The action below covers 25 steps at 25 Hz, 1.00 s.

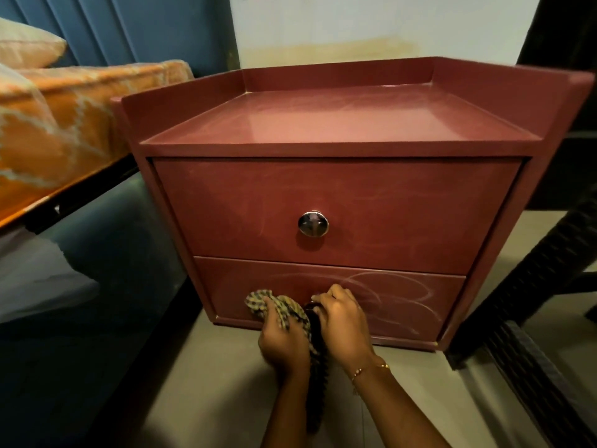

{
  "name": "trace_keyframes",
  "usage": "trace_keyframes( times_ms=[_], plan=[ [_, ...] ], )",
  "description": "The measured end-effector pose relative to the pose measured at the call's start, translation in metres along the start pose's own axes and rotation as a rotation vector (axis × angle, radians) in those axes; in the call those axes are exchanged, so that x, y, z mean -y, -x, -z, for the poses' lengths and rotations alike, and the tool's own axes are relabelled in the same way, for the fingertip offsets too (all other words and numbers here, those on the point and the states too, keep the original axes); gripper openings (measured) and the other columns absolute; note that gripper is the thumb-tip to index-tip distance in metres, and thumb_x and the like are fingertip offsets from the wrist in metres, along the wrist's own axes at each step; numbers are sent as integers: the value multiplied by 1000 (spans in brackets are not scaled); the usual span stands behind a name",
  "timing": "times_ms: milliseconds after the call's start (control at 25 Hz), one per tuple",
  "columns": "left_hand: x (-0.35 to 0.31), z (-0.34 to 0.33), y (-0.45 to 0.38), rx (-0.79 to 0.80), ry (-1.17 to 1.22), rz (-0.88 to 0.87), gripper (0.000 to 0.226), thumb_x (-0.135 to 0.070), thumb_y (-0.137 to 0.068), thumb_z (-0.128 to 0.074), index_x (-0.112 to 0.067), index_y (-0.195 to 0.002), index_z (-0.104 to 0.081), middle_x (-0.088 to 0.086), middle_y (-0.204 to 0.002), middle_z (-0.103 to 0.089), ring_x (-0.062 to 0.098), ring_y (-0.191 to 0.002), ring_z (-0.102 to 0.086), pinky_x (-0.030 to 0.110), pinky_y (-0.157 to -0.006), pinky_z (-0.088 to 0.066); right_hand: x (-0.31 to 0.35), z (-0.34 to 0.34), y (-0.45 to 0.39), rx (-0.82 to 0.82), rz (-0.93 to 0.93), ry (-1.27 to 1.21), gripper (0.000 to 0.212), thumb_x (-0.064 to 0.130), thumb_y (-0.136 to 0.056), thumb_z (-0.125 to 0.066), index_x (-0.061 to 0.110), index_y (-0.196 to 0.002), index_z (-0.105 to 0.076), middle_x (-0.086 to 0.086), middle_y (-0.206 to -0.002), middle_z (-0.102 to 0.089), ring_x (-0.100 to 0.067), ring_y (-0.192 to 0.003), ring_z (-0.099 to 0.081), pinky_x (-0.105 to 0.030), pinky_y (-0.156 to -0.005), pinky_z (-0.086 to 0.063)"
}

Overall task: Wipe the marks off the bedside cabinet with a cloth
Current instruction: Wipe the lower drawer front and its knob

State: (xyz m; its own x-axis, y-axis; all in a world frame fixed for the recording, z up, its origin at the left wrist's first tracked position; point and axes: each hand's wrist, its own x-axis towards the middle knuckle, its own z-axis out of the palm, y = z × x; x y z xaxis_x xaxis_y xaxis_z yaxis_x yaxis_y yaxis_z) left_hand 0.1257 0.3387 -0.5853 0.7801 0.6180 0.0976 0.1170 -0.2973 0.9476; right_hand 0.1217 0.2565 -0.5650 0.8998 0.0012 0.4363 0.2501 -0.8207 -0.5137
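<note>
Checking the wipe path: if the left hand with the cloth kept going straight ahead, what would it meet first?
Probably the lower drawer front of the cabinet, directly ahead of the left hand and its checked cloth; whether the cloth already touches it is unclear.

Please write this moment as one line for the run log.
left hand: holds cloth on lower drawer | right hand: at its knob | chalk marks: remain

One bedside cabinet [339,202] with two drawers — the upper drawer [336,189] above the grip, the lower drawer [403,305] right at it. One round metal knob [313,224] shows, straight above the hands. One checked cloth [277,307], bunched in the left hand [282,344]. Two hands in all — the right hand [344,321] just beside the cloth, with one bracelet [370,370] at its wrist.
</note>
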Motion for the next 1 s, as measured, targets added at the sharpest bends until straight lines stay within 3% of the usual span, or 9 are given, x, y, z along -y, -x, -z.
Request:
trace_keyframes(
  times_ms=[120,240,360,480,680,760,840,1000],
  plan=[
    [-24,1,-8,-105,-9,-366,54,-6,-67,-49,-2,-119,-62,24,-114,-64,36,-105,-62,32,-84,-44,-1,-3,-2,-60,19,7,13,2,-74,-62,6,-83,-71,-10,-76,-59,-29,-72,-57,-35,-54,-49],
    [8,-2,-5,18,-184,-542,55,-15,-64,-39,0,-108,-68,23,-104,-69,43,-98,-64,36,-70,-55,0,-6,-1,-70,-40,-15,13,-1,-72,-68,8,-80,-71,-8,-74,-59,-26,-71,-56,-33,-53,-48],
    [55,-4,10,247,-276,-437,56,-19,-62,-40,-1,-108,-67,24,-100,-69,44,-90,-67,31,-83,-42,1,-6,-1,-53,-54,-8,18,-4,-66,-73,9,-78,-72,-7,-72,-59,-26,-69,-58,-29,-51,-48],
    [55,-4,24,306,-296,-379,56,-12,-60,-43,0,-110,-65,23,-99,-70,43,-87,-68,30,-85,-36,3,1,-3,-10,-29,12,19,-1,-78,-63,7,-93,-72,-10,-83,-60,-28,-82,-56,-33,-63,-47],
    [-8,3,-8,-51,-152,-530,64,1,-55,-44,0,-116,-63,22,-112,-66,44,-110,-57,30,-86,-37,4,8,-4,88,-40,5,28,8,-92,-48,11,-115,-64,-9,-106,-57,-23,-102,-48,-32,-81,-41],
    [-18,7,-17,-73,-190,-593,68,6,-52,-46,0,-117,-63,22,-112,-66,45,-112,-55,31,-88,-36,4,5,-4,59,-63,-16,27,8,-91,-50,10,-113,-65,-9,-105,-58,-24,-101,-50,-33,-81,-43],
    [-5,6,-20,-23,-248,-586,62,-3,-58,-39,0,-115,-64,22,-108,-68,45,-109,-58,31,-86,-37,4,3,-3,26,-83,-16,23,8,-90,-51,9,-107,-67,-10,-101,-59,-25,-98,-51,-34,-78,-44],
    [64,7,-4,230,-317,-369,60,-17,-62,-35,2,-110,-65,27,-98,-69,45,-84,-67,18,-90,-38,5,4,-3,49,-87,-13,22,8,-90,-51,7,-106,-67,-9,-99,-58,-25,-97,-51,-35,-77,-46]
  ],
)
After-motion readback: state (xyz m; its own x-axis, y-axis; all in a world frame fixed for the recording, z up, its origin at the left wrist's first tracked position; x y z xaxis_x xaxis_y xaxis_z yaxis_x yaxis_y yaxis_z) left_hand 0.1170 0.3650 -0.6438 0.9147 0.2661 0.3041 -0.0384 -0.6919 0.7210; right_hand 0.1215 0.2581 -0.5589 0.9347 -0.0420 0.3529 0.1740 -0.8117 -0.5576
